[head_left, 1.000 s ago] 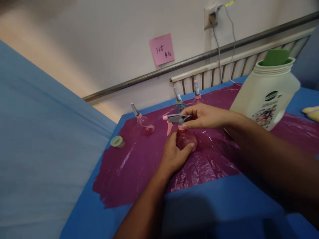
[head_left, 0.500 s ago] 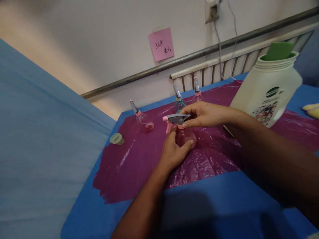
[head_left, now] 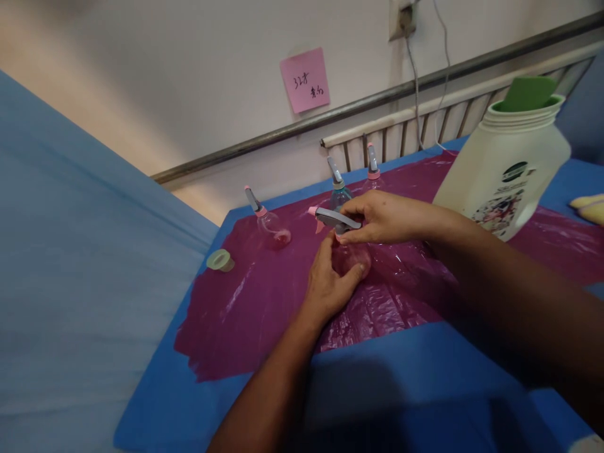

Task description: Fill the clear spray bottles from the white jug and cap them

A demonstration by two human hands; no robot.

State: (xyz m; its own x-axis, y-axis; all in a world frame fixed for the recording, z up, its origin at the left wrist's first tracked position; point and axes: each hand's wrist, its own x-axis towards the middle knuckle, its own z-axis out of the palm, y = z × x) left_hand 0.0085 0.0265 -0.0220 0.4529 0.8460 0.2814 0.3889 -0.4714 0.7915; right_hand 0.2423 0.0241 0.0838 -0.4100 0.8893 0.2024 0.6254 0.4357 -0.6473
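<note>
In the middle of the purple plastic sheet (head_left: 255,314) stands a clear, round-bodied spray bottle (head_left: 350,257). My left hand (head_left: 329,277) is closed around its body, thumb on the near side. At its neck, my right hand (head_left: 372,217) grips the grey and pink trigger spray head (head_left: 333,218), whose nozzle points left. Whether the head sits fully on the neck is hidden by my fingers. Just behind my right hand is a teal spray bottle (head_left: 340,195), partly covered.
A clear spray bottle with pink residue (head_left: 271,226) stands left; another pink-collared one (head_left: 374,176) stands at the back. A pale cap (head_left: 220,260) lies left. A large cream jug (head_left: 509,170) holding something green stands right. Blue curtain (head_left: 70,264) hangs left; a yellow item (head_left: 589,207) lies far right.
The spray head has turned and tilted slightly in my right hand, its nozzle end now higher and its trigger less visible. My left hand has stayed around the bottle.
</note>
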